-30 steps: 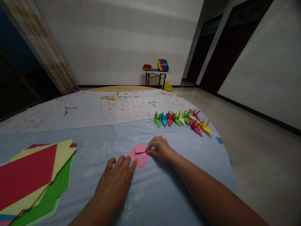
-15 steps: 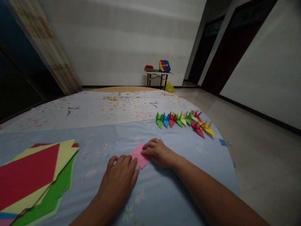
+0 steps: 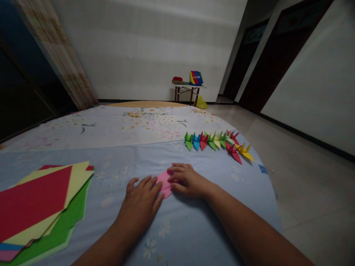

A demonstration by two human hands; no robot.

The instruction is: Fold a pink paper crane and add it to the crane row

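Observation:
A small folded pink paper (image 3: 164,181) lies on the pale blue cloth (image 3: 194,229) in front of me. My left hand (image 3: 142,201) rests flat beside it, fingers stretched out, fingertips on the paper's left edge. My right hand (image 3: 185,180) lies over the paper's right part, fingers extended and pressing it down. Most of the paper is hidden under the two hands.
A stack of coloured paper sheets (image 3: 39,207), red on top, lies at the left. A row of several folded paper cranes (image 3: 217,142) stands at the right, near the cloth's edge. A small table (image 3: 188,88) with bright objects stands by the far wall. Tiled floor (image 3: 305,177) lies to the right.
My right hand has slid leftward over the pink paper, flattening the raised flap and covering more of it. My left hand has stayed at the paper's left edge.

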